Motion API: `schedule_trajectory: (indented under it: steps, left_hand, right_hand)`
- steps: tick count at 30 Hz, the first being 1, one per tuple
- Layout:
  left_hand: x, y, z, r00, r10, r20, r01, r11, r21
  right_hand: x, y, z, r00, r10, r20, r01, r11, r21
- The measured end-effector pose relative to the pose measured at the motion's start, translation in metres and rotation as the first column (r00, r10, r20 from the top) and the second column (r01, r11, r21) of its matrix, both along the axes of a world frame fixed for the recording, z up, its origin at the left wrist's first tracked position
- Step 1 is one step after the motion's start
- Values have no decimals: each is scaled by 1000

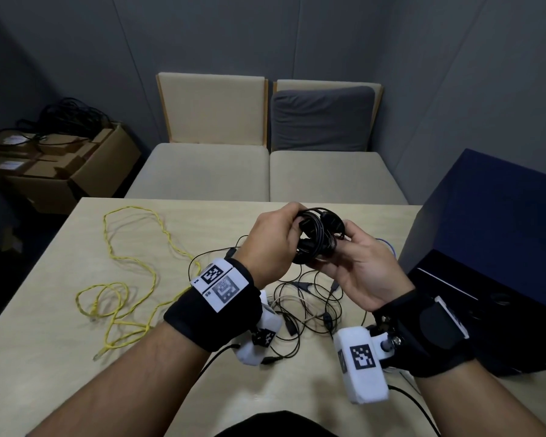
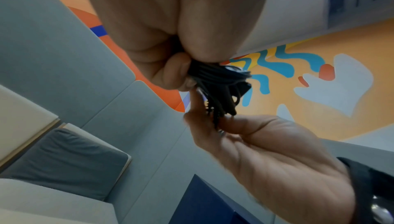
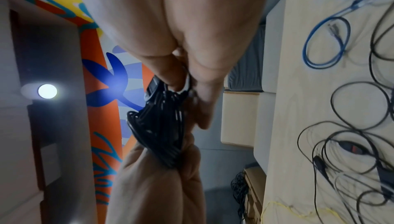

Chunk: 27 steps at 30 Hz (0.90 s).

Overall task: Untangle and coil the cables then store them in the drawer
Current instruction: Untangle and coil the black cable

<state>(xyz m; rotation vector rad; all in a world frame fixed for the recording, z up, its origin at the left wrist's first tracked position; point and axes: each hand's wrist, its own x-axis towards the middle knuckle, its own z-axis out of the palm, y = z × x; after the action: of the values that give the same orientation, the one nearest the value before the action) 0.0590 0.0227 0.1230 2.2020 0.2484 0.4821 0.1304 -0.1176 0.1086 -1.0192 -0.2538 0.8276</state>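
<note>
Coil [image 1: 316, 239] lengthwise between left hand [image 1: 271, 244], right hand [image 1: 360, 266]

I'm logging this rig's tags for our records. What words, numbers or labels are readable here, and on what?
No words read clearly.
White tag on the black left wristband: two square code patterns, with tiny characters beside them that are too small to read.
White padded block at the right wrist: a code pattern, no words.
White labels on the brown cardboard boxes: blurred.

dim even light | wrist views blurred | lamp [image 3: 47, 91] glare | edges warped
</note>
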Motion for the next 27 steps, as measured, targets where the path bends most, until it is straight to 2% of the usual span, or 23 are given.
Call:
schedule_trajectory:
  steps: [5,15,18,20,23,27]
  left_hand:
    - [-1,0,-2,1000,12,-12,-12,1000,-12]
    - [-2,-6,5,999,-40,15,41,999,-21]
    - [-2,-6,4,999,-50,8,50,999,-22]
    - [-2,-4,2,998,-57,-4,57,998,-13]
    - [-3,-3,0,997,-70,-35,69,997,-42]
    - [-3,-4,3,989,-121,-80,116,991,-66]
  right_hand:
    - [3,-5,-1,999,-37,-32,34,996,-82]
    - [2,-5,-7,999,-29,-43,30,999,29]
    - [3,-5,-10,997,-32,73,33,999,-10]
    - [6,-6,-12,978,-78,194,90,994,-54]
    - [13,-10,-15,950,-114,290,143,986,-81]
    - [18,-13,-13,951,-19,308,37,998,-52]
